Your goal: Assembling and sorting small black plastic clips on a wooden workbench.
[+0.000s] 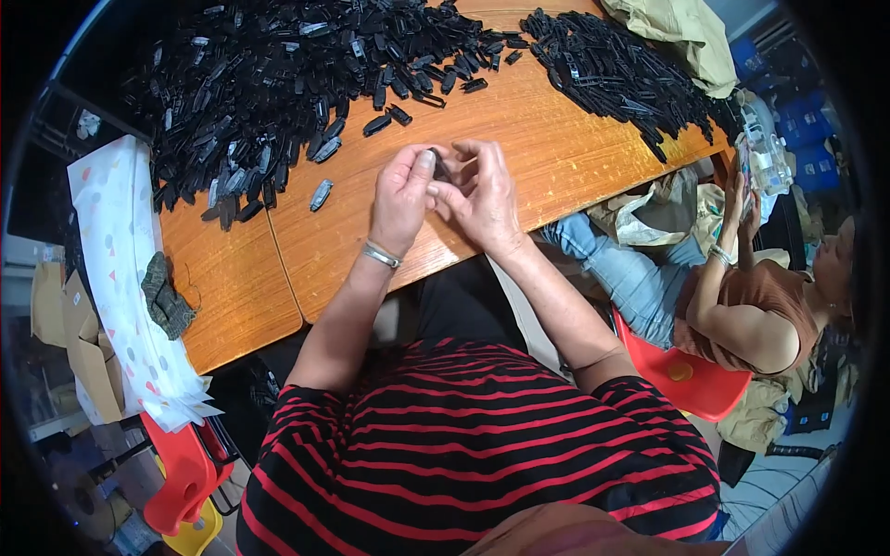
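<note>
Dark part [439, 168] over surface [575, 157].
Left grip [402, 190] nearer, pinching it; right grip [482, 195] curled, hold unclear; long axis mostly hidden.

A wooden table [575, 167] with a glossy orange-brown top fills the upper middle, a seam running across its left part. Light glares off its near edge. A red chair [185, 477] stands at the lower left, just beside a yellow seat [199, 535]; another red chair [723, 394] is at the right. Pale floor [779, 473] shows at the lower right, crossed by dark cables. Blue bins [807, 125], seemingly stacked, stand in the dim, bent right rim. Cardboard [88, 347] leans at the left.
</note>
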Available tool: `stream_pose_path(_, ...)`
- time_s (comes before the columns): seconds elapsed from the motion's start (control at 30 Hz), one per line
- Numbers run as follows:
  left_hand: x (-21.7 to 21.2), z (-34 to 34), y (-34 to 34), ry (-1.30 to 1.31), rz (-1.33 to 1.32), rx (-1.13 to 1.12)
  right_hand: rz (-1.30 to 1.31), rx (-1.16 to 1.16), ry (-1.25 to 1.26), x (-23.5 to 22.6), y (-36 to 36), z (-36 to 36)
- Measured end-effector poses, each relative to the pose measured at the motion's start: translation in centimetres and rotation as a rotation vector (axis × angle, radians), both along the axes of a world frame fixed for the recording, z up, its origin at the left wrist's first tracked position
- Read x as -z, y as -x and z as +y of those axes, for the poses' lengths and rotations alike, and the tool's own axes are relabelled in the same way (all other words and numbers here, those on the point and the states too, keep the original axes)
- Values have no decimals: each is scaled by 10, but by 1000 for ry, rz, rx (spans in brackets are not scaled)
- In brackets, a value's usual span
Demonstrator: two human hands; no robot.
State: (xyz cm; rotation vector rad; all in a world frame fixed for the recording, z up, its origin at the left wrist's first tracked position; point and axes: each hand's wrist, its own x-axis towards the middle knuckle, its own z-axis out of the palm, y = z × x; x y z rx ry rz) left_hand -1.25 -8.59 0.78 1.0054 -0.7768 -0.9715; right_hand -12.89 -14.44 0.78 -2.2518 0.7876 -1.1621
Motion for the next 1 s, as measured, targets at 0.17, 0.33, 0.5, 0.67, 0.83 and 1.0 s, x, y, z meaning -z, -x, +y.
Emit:
stream_pose_path(0.17,-2,12,-14,-49,-58,71,-62,-151,-318,9,-14,26)
stream_pose_path(0.33,0,60,-38,-146,110,-156,-4,-412,-434,-8,-35,50)
stream_pose_path(0.5,-32,193,-94,-541,-241,-207,102,-446,-321,22,-40,-1)
stream_pose_path(0.67,-5,342,-132,-945,-872,-212,345,62,80,21,-59,-91)
stream_pose_path(0.83,0,364,-129,-1006,-1102,-438,511,96,146,24,-84,-126)
stream_pose_path(1.0,-45,205,-118,-513,-1210,-406,575,-75,149,20,-75,-131)
